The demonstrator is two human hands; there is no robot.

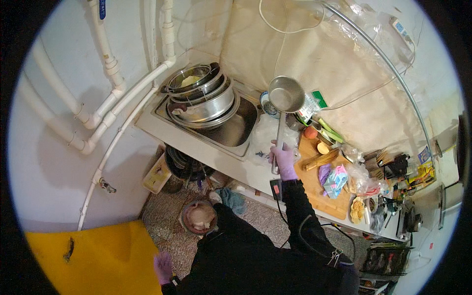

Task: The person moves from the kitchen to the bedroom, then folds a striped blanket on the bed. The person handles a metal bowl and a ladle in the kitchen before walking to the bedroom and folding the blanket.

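My right hand (285,162), in a light purple glove, grips the long handle of a metal dipper (286,95). The dipper's round bowl is held up over the back of the counter, and its inside faces me. Below the handle lies a clear plastic bag (260,142). A blue-and-white bowl (268,105) shows partly behind the dipper. Low on the left, my gloved left hand (163,266) hangs with nothing seen in it and its fingers apart. It is beside the edge of a yellow panel (99,254); whether they touch is unclear.
Stacked metal pots and basins (206,105) stand in the steel sink (241,129). A wooden cutting board (332,206) bears a brush-like bundle (320,159) and packets. White pipes (121,99) run along the left wall. A waste bin (199,217) stands on the floor near my legs.
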